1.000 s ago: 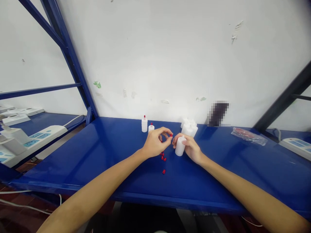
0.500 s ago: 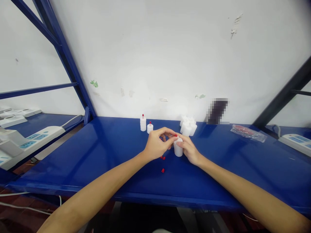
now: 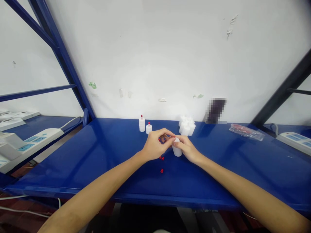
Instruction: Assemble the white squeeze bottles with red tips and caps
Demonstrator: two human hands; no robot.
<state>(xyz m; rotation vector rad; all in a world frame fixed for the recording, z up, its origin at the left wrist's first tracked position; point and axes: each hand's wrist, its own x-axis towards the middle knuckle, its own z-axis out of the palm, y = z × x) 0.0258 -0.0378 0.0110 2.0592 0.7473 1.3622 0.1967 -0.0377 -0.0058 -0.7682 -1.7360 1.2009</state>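
Note:
A white plastic bottle [image 3: 177, 152] is in my right hand [image 3: 189, 149], whose fingers wrap round its upper part. It leans slightly to the left, just above or on the blue table. My left hand [image 3: 156, 145] pinches a small red cap [image 3: 174, 137] at the bottle's top; the fingers cover most of it. Whether the cap is seated on the nozzle cannot be seen. Several loose red caps [image 3: 162, 171] lie on the table below and behind my left hand.
Two white bottles with red tips, a taller one [image 3: 142, 125] and a shorter one [image 3: 149, 129], stand at the back. A cluster of white bottles [image 3: 187, 125] is right of them. A clear bag with red pieces [image 3: 246, 132] lies on the blue table [image 3: 97, 155] at the right.
The bottle has tipped a little to the left. My left fingers now cover more of the red cap at its top. The view has shifted slightly.

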